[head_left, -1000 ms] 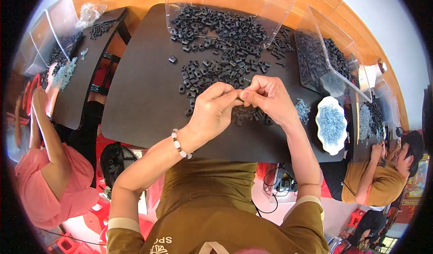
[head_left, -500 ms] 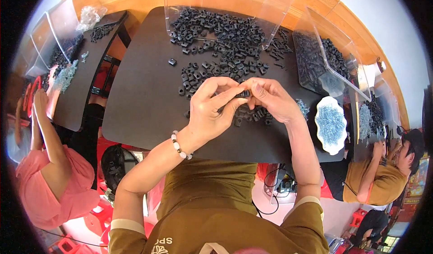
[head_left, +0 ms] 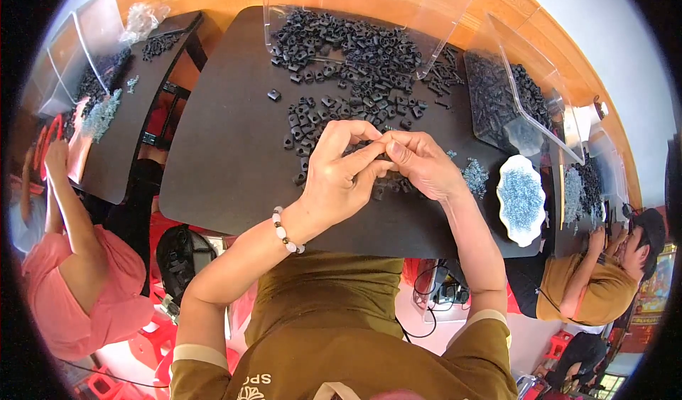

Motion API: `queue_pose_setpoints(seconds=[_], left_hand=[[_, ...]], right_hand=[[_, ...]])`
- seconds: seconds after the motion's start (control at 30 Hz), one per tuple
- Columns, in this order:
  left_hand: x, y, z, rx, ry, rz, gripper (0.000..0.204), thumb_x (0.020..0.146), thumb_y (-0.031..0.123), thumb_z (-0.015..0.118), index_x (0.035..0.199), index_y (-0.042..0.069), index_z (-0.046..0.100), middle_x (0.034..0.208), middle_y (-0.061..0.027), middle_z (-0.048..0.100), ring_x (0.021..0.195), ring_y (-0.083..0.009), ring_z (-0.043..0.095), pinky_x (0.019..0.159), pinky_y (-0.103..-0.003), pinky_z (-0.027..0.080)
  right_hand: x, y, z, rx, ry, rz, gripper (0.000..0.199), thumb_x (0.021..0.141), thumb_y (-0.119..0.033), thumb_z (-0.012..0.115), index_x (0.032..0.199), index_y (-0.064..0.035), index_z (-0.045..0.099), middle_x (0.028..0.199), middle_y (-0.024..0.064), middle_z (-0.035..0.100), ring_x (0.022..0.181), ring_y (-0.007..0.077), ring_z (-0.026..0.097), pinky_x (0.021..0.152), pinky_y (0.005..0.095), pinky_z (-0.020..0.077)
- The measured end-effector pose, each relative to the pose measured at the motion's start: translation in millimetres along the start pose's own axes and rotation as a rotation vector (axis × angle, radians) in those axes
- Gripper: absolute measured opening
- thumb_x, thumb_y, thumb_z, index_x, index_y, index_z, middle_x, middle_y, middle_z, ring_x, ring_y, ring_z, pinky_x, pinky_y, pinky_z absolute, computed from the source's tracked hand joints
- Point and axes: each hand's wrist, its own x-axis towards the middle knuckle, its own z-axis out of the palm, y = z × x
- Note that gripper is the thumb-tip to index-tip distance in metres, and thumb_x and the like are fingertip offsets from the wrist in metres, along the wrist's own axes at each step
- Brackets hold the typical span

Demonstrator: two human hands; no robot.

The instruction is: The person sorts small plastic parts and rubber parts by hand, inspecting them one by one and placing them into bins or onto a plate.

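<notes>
My left hand and my right hand meet above the dark table, fingertips pinched together. Between them is a small black plastic part, almost wholly covered by the fingers; its exact shape cannot be made out. Under and beyond my hands lies a heap of small black plastic pieces, many of them block-shaped with a round hole. Nearest my right wrist is a little pile of tiny bluish-grey pieces. More of these fill a white scalloped dish to the right.
A transparent bin of black parts stands at the right, beside a few long thin black pieces. Another transparent box opens over the heap. People work at side tables, one in a pink top, another in brown.
The black part showed between my fingertips before and is now mostly hidden by them. My hands stay together in nearly the same place, with the view shifted slightly.
</notes>
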Motion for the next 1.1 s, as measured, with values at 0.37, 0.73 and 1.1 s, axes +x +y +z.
queue_pose_setpoints(seconds=[0.37,0.73,1.1], left_hand=[[-4,-3,-1,0.108,0.002,-0.124,0.026,0.071,0.006,0.081,0.097,0.005,0.074,0.092,-0.0071,0.068,0.082,-0.0213,0.064,0.071,-0.031,0.051],[-2,-1,1,0.045,0.004,-0.142,0.026,0.074,0.007,0.080,0.099,0.005,0.074,0.087,-0.0085,0.069,0.078,-0.0204,0.064,0.070,-0.030,0.051],[0,1,3,-0.104,0.043,-0.247,0.013,0.084,0.002,0.068,0.096,0.001,0.073,0.078,-0.0101,0.068,0.065,-0.0198,0.063,0.061,-0.028,0.049]], right_hand=[[-3,-20,-4,-0.432,0.277,-0.130,0.039,0.097,-0.039,0.060,0.093,-0.0006,0.066,0.083,0.0000,0.065,0.076,0.0062,0.058,0.067,0.0229,0.0480],[-7,-29,-1,-0.711,0.345,-0.132,0.019,0.093,-0.020,0.068,0.086,-0.0023,0.065,0.077,-0.0029,0.061,0.074,0.0036,0.053,0.066,0.0202,0.0436],[-47,-78,-100,-1.315,1.479,-0.629,0.013,0.087,-0.019,0.072,0.091,-0.0069,0.071,0.090,0.0070,0.071,0.084,0.0223,0.063,0.080,0.0340,0.0485]])
